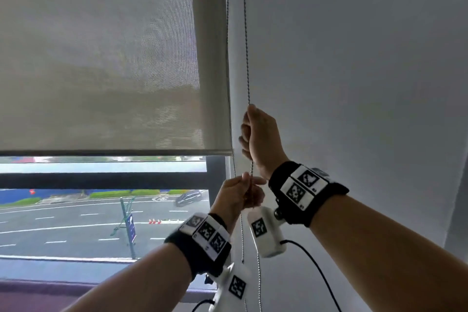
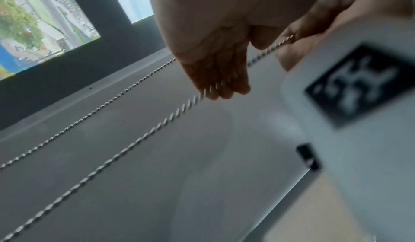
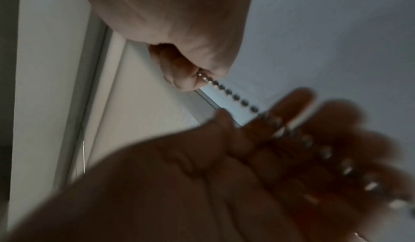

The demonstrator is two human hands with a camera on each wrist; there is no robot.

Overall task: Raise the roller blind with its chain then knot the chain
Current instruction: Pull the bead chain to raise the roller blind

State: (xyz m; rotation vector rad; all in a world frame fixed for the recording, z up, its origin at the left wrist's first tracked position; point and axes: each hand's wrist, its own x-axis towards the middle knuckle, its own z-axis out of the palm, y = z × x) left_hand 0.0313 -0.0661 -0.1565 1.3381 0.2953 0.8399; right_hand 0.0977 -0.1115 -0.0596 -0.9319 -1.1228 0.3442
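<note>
The grey mesh roller blind (image 1: 101, 58) covers the upper window, and its bottom bar (image 1: 114, 152) hangs above the horizontal frame bar. The bead chain (image 1: 247, 58) drops in two strands beside the blind's right edge. My right hand (image 1: 255, 134) is fisted round the right-hand strand, which enters the top of the fist and leaves below; the right wrist view shows the beads (image 3: 229, 91) coming out of its curled fingers (image 3: 179, 75). Just below, my left hand (image 1: 240, 192) has straight fingers (image 2: 220, 79) with the same strand (image 2: 157, 125) lying across them. The other strand (image 1: 228, 33) hangs free against the window frame.
A plain white wall (image 1: 354, 58) fills the right side. The dark window frame post (image 1: 215, 175) stands just left of the chain. A purple sill (image 1: 38, 286) runs along the bottom. Below the hands both strands hang on downward (image 1: 258, 273) beside the black wrist-camera cables (image 1: 319, 271).
</note>
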